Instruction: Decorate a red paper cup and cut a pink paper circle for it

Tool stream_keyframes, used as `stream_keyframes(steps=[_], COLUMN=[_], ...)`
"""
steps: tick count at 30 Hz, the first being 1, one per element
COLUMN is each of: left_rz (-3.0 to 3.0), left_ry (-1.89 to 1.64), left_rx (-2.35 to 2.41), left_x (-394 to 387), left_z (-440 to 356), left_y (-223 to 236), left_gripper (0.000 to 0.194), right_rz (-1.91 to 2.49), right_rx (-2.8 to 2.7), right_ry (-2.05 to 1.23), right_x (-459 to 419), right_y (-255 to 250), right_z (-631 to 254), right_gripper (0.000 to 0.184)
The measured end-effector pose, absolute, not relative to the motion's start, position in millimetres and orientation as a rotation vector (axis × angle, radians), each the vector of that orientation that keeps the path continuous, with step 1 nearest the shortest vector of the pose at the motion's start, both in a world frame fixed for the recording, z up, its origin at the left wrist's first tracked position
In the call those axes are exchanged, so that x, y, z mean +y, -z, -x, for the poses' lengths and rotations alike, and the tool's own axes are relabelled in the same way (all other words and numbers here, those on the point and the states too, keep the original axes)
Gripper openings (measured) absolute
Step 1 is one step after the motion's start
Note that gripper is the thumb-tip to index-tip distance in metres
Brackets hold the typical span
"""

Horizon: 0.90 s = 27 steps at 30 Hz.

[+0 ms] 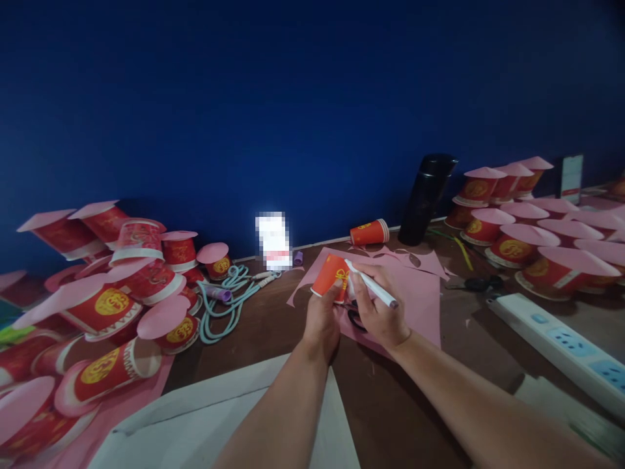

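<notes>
In the middle of the view my left hand [322,322] is closed around a tilted red paper cup [328,272] with yellow print. My right hand [383,306] grips a white marker pen [375,286], its dark end pointing down to the right. The pen's other end is close to the cup; whether it touches I cannot tell. Both hands are above a cut sheet of pink paper [417,299]. Dark scissors [356,319] lie there, partly hidden by my right hand. Another stack of red paper cups [370,232] lies on its side at the wall.
Red cups with pink paper cone tops crowd the left [110,303] and right [525,244]. A black flask [426,198] leans at the back. A lit phone [274,241], a light-blue cord [234,312], keys [476,284], a power strip [561,342] and a white board [205,417] surround my arms.
</notes>
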<state>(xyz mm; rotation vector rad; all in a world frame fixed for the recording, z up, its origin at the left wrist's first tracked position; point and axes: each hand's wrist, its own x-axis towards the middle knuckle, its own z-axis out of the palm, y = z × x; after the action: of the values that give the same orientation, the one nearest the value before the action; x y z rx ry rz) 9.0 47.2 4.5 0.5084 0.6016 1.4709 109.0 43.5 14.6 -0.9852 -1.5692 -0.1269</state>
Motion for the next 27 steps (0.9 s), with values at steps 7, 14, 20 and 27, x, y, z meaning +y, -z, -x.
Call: stream_keyframes(steps=[7, 14, 20, 27], left_rz=[-0.541, -0.568, -0.557, -0.575], left_ry=[-1.451, -1.466, -1.467, -1.488], left_rx=[0.620, 0.607, 0.610, 0.592], left_x=[46.0, 46.9, 47.2, 47.8], left_z=[-8.6, -9.8, -9.4, -10.9], left_y=[-5.9, -5.7, -4.1, -1.6], left_gripper=[0.037, 0.035, 0.038, 0.038], right_rz=[0.969, 0.972, 0.985, 0.987], right_rx=[-1.609, -1.617, -1.622, -1.624], right_ry=[0.159, 0.161, 0.157, 0.174], right_x=[45.0, 45.9, 45.3, 45.1], right_y=[-11.9, -12.1, -13.0, -13.6], right_z=[-110.6, -110.4, -110.4, -110.7], right_gripper=[0.022, 0.021, 0.021, 0.018])
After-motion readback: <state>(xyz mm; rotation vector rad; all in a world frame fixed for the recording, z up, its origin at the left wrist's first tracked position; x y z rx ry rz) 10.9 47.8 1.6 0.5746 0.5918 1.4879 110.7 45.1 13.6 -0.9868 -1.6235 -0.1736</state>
